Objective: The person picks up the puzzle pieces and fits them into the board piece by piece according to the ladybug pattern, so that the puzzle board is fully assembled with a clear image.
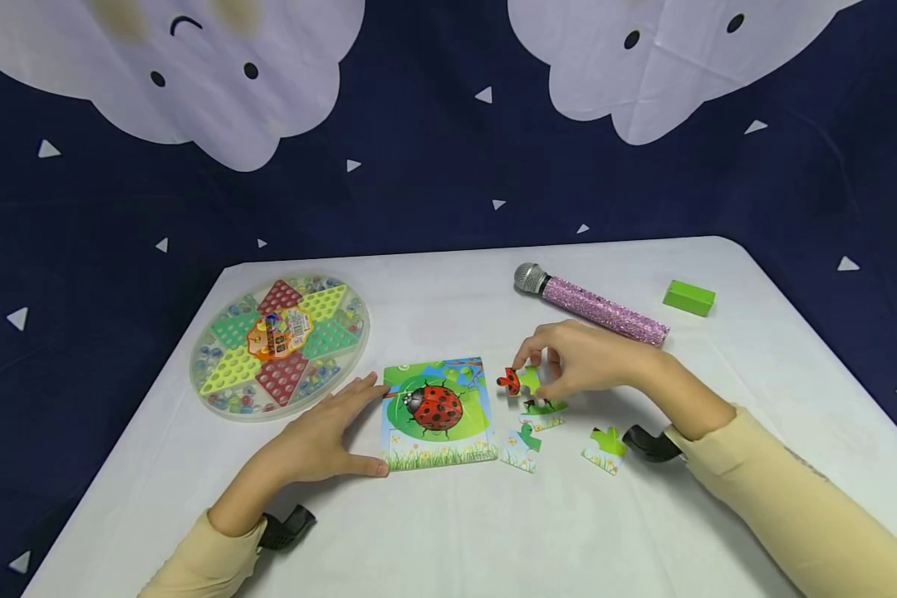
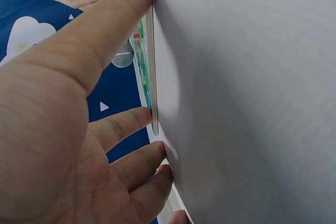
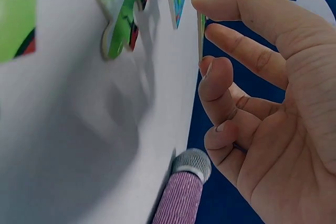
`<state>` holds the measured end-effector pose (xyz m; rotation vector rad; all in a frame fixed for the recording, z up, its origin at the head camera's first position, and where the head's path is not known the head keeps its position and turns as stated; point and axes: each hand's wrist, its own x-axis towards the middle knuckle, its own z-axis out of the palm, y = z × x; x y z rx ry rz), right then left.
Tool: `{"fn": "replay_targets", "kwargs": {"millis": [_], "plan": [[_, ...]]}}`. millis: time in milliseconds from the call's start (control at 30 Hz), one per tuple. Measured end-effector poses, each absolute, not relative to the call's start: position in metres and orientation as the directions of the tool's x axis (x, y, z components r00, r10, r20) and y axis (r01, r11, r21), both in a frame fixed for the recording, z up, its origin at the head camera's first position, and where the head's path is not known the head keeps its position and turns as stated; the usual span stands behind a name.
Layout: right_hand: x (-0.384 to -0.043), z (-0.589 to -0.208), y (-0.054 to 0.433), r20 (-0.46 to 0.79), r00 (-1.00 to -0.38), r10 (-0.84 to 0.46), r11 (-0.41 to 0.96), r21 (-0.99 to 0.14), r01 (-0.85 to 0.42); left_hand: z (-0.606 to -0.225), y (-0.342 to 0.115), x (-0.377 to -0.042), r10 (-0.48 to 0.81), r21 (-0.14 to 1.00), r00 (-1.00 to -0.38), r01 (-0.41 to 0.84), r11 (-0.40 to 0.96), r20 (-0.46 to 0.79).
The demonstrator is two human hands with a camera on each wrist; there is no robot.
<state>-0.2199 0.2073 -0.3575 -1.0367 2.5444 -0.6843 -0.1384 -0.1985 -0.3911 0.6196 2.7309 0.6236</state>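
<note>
A square ladybug picture board (image 1: 439, 444) lies flat on the white table. My left hand (image 1: 317, 440) is spread along its left side, thumb at the near corner and fingertips at the edge; in the left wrist view, thumb and finger touch the board's thin edge (image 2: 154, 77). To the right, my right hand (image 1: 586, 357) pinches a red and green jigsaw piece (image 1: 529, 380) between thumb and fingers, seen edge-on in the right wrist view. Beneath and near it are a grassy piece (image 1: 544, 421), a flowered piece (image 1: 519, 453) and a light green piece (image 1: 605, 453).
A round Chinese checkers set (image 1: 280, 340) with marbles lies at the left. Behind my right hand is a pink glittery microphone (image 1: 598, 309), and a green block (image 1: 689, 297) sits farther right. A dark blue cloth with clouds hangs behind the table.
</note>
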Motion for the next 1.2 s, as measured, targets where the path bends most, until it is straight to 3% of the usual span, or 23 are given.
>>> {"fn": "replay_targets", "kwargs": {"millis": [700,1200], "plan": [[-0.219,-0.366,0.152,-0.15,-0.565,-0.811,0.536,-0.576,-0.617,-0.389,-0.197,-0.138,0.462,0.471,-0.871,0.341,0.814,-0.167],[-0.22,-0.374,0.132,-0.118,-0.519,-0.847,0.498,-0.517,-0.696,-0.391,-0.199,-0.138,0.463,0.48,-0.872,0.341,0.808,-0.161]]}}
